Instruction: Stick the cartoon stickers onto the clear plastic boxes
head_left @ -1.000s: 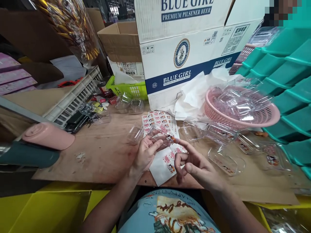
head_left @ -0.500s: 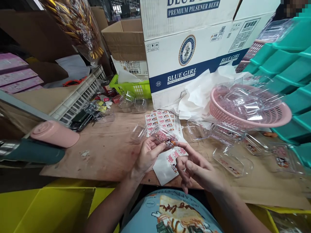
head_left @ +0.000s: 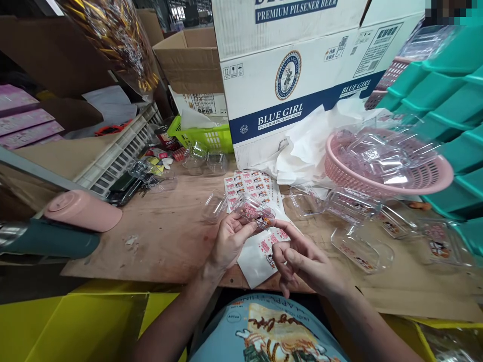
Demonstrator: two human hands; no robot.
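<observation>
My left hand (head_left: 229,241) pinches a clear plastic box (head_left: 249,205) between thumb and fingers, just above the work table. A sticker with pink lettering and a small cartoon figure (head_left: 263,220) shows on the box. The index fingertip of my right hand (head_left: 304,259) reaches to the box's right edge by that figure, while its other fingers are loosely bent and hold nothing. Beneath both hands lies a white sticker sheet (head_left: 252,264), partly peeled bare. More printed sticker sheets (head_left: 256,183) lie behind the box. Another clear box (head_left: 215,206) rests to the left.
Several stickered clear boxes (head_left: 362,251) lie at the right, before a pink basket (head_left: 335,173) of clear plastic boxes. A beer carton (head_left: 275,90) stands behind crumpled white paper (head_left: 302,151). Teal bins (head_left: 464,130) stack at far right; a pink tumbler (head_left: 85,211) lies left.
The view has shifted very slightly. Both hands and the held box stay almost in place, with the right index finger still at the box's edge.
</observation>
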